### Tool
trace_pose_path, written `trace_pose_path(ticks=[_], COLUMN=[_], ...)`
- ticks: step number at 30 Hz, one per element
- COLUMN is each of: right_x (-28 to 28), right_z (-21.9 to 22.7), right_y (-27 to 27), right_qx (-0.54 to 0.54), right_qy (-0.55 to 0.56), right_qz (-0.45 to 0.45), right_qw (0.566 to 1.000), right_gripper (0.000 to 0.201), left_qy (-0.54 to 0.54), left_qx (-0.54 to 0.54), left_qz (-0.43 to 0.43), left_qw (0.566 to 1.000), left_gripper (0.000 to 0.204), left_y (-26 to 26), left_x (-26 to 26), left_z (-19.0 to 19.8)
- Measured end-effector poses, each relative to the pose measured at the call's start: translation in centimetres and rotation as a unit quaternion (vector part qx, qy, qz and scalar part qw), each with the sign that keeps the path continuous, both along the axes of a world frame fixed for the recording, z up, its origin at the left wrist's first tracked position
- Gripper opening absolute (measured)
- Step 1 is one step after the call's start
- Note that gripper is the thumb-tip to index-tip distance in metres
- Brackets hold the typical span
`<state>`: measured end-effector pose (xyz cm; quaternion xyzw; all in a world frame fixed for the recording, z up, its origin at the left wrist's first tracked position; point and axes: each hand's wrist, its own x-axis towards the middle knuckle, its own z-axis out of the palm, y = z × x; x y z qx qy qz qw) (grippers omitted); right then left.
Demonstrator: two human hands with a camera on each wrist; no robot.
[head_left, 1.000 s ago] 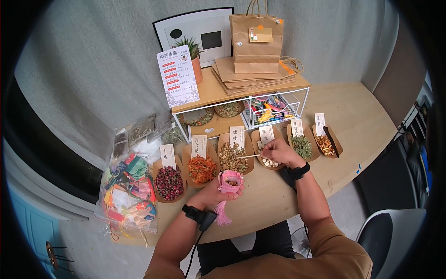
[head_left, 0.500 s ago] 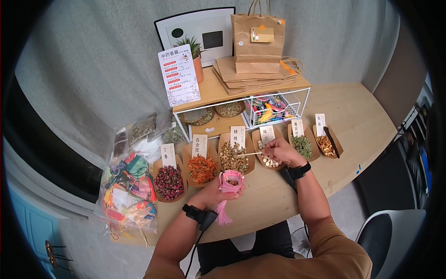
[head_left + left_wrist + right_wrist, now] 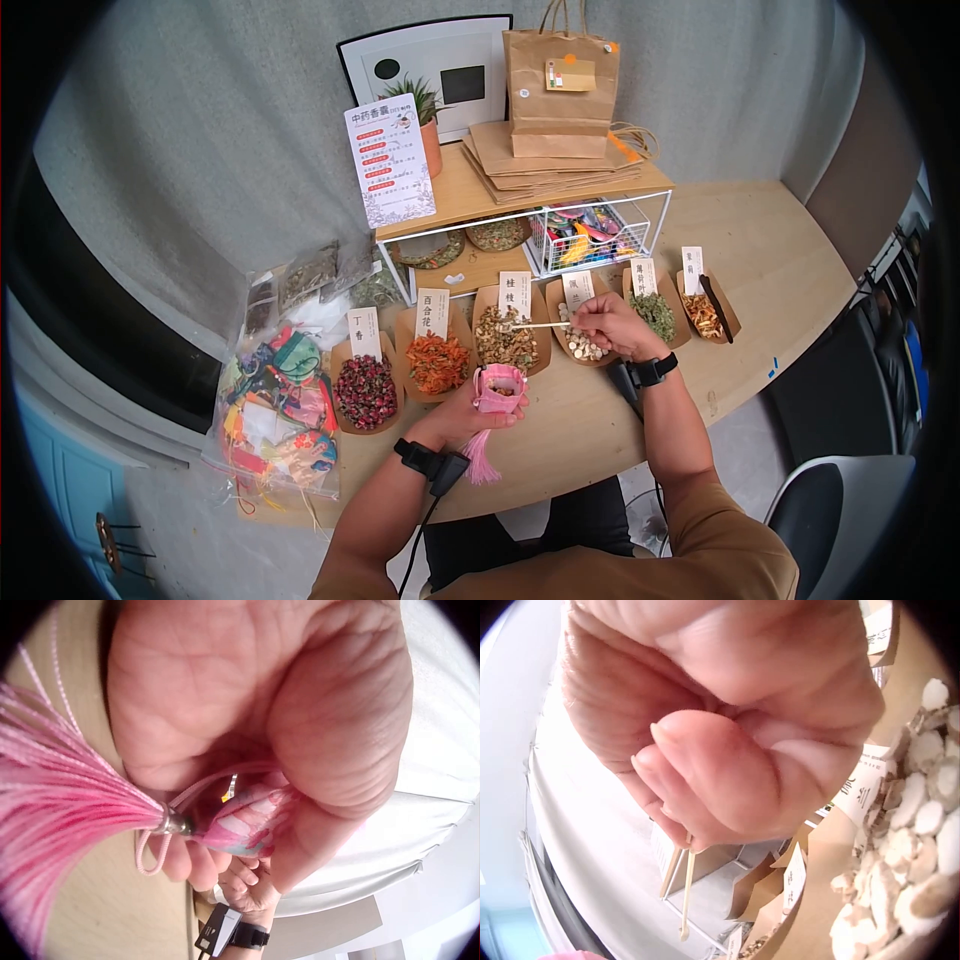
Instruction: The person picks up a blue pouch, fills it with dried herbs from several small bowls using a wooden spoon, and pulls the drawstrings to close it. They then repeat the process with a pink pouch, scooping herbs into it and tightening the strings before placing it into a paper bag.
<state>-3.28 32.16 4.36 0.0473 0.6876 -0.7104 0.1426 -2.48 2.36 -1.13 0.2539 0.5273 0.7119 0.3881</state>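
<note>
My left hand holds a small pink sachet pouch, its mouth up and some dried bits inside. A pink tassel hangs from the pouch below the palm. Between the thumb and fingers of my right hand is a slim wooden spoon with a tiny scoop end. Its tip lies over the tray of tan chopped herb, just beyond the pouch. Below the right hand sits the tray of pale white slices.
Paper trays of rosebuds, orange petals, green leaves and dried peel-like pieces line the table, each with a label card. A plastic bag of colourful pouches lies left. Behind stands a shelf bearing paper bags.
The spoon's tip has risen slightly over the tan herb, and the spoon lies more level. The left hand and pouch keep their place. The head view has shifted a little.
</note>
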Motion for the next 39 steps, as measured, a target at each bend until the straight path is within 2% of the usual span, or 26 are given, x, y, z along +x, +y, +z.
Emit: trace_pose_path(ticks=[4, 7, 22, 25, 28, 31, 34, 39], right_x=[0.4, 1.1, 1.7, 1.2, 1.3, 0.6, 0.2, -0.7], right_z=[0.4, 1.1, 1.4, 0.2, 0.4, 0.2, 0.3, -1.5], right_y=[0.0, -0.5, -0.6, -0.3, -0.5, -0.6, -0.6, 0.3], right_qx=[-0.039, -0.021, 0.025, 0.016, -0.019, -0.034, 0.045, 0.122], right_qy=[0.007, 0.037, 0.133, 0.174, 0.187, 0.153, 0.141, 0.146], right_qz=[0.031, 0.071, 0.12, 0.097, 0.033, -0.062, -0.121, -0.126], right_qw=[0.999, 0.997, 0.984, 0.98, 0.982, 0.986, 0.982, 0.974], right_gripper=[0.021, 0.019, 0.012, 0.011, 0.012, 0.015, 0.016, 0.015], left_qy=[-0.01, -0.006, -0.004, 0.003, 0.007, 0.01, 0.01, 0.01], left_qx=[0.006, 0.005, 0.01, 0.005, 0.0, -0.004, -0.001, -0.006], left_qz=[0.001, 0.003, -0.004, -0.009, -0.01, -0.009, -0.01, -0.011], left_qw=[1.0, 1.0, 1.0, 1.0, 1.0, 1.0, 1.0, 1.0], left_gripper=[0.048, 0.047, 0.046, 0.046, 0.046, 0.045, 0.045, 0.046], left_y=[0.0, 0.1, 0.1, 0.0, 0.0, 0.0, 0.0, -0.1], left_x=[0.0, 0.0, -0.1, -0.2, -0.2, -0.1, -0.1, -0.1], left_z=[-0.2, -0.5, -0.5, -0.5, -0.6, -0.4, -0.3, -0.3])
